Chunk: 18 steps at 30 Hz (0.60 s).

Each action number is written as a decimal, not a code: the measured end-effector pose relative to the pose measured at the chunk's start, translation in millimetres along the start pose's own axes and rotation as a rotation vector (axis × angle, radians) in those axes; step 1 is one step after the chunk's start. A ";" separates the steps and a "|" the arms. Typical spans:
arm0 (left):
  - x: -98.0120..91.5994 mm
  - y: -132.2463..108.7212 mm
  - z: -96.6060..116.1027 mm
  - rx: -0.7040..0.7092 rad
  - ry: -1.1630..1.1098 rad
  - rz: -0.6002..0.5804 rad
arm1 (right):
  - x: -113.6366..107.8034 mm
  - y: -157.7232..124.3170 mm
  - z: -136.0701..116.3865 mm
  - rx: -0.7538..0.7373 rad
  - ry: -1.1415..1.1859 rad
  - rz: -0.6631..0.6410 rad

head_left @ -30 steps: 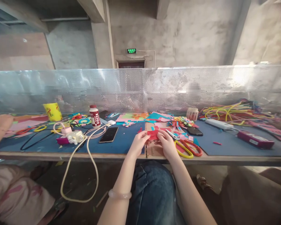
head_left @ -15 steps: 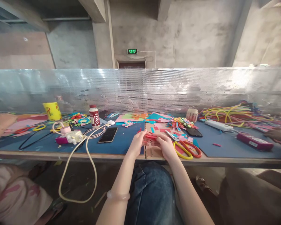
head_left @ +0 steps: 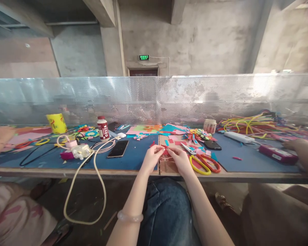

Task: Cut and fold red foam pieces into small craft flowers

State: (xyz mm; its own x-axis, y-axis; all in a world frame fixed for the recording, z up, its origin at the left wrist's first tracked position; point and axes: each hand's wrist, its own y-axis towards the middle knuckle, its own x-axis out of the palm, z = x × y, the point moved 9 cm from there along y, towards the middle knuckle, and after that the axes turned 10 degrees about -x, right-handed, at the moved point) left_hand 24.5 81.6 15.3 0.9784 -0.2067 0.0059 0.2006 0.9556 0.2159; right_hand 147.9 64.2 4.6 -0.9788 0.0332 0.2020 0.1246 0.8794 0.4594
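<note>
Near the table's front edge my left hand [head_left: 153, 158] and my right hand [head_left: 179, 159] come together, fingertips pinched on a small piece of red paper [head_left: 165, 151]. Much of the paper is hidden by my fingers. Just right of my right hand lie scissors with one yellow and one red handle [head_left: 207, 164], blades pointing away from me. Red, pink and blue paper scraps [head_left: 176, 141] are scattered beyond my hands on a brown board. A bunch of multicoloured paper strips [head_left: 196, 135] sits behind the scissors.
A phone [head_left: 118, 149] and a red-capped bottle [head_left: 103, 128] stand left, near a cream cable [head_left: 104, 196] looping over the edge. Another phone [head_left: 212, 145], a white power strip [head_left: 238, 137] and a magenta box [head_left: 277, 153] lie right. Other people's hands [head_left: 1, 136] are at both sides.
My fingertips have closed in on the red paper, which shows less and sits lower between them. At the far right, another person's hand has shifted a little left. The view moved slightly.
</note>
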 end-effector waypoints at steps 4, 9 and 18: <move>-0.6 -0.5 1.1 0.015 -0.004 0.012 | 0.2 1.6 -2.1 -0.047 0.006 -0.008; -0.4 -3.3 4.9 0.031 0.001 0.033 | -1.8 2.0 -3.1 -0.069 0.017 0.025; -1.2 -5.6 7.4 0.039 0.057 0.065 | -6.1 4.3 -0.4 -0.139 -0.085 0.035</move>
State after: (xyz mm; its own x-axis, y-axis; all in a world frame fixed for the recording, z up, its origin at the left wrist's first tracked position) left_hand 21.9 74.9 21.3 0.9908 -0.1313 -0.0337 0.1355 0.9574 0.2548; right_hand 154.4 67.6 5.7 -0.9829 0.1084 0.1487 0.1747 0.8029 0.5700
